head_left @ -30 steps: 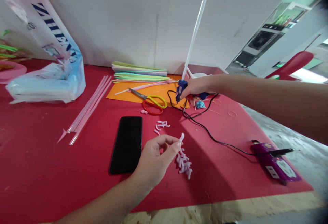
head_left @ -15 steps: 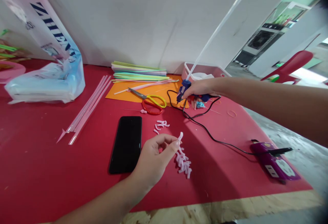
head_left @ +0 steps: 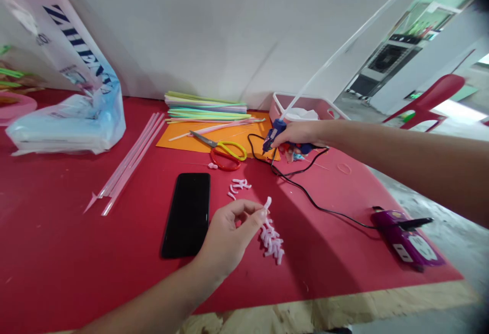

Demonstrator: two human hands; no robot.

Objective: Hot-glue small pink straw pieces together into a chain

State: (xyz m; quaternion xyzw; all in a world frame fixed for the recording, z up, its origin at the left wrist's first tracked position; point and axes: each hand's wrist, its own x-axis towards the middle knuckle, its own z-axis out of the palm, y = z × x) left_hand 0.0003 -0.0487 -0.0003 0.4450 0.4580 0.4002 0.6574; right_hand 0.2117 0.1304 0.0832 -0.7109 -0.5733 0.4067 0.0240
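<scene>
My left hand (head_left: 233, 232) pinches a short pale-pink piece of pipe cleaner (head_left: 268, 203) between thumb and fingertips. Just beneath and beyond the fingertips hangs or lies a cluster of similar pink pieces (head_left: 273, 242); whether it joins the pinched piece I cannot tell. My right hand (head_left: 300, 134) is wrapped round a blue glue gun (head_left: 274, 134), its nozzle pointing down to the left above the table. A long clear glue stick (head_left: 328, 63) sticks up from the back of the gun. Several loose pink pieces (head_left: 240, 185) lie beyond my left hand.
A black phone (head_left: 187, 215) lies left of my left hand. Scissors (head_left: 225, 153) rest partly on an orange envelope (head_left: 179, 137) near bundled pipe cleaners (head_left: 206, 107). The black cord (head_left: 328, 209) runs to a purple power strip (head_left: 407, 237). A pink basket (head_left: 332, 109) stands behind my right hand.
The glue stick's upper end has swung to the right, and it now bends more. Both hands keep nearly the same place and grip.
</scene>
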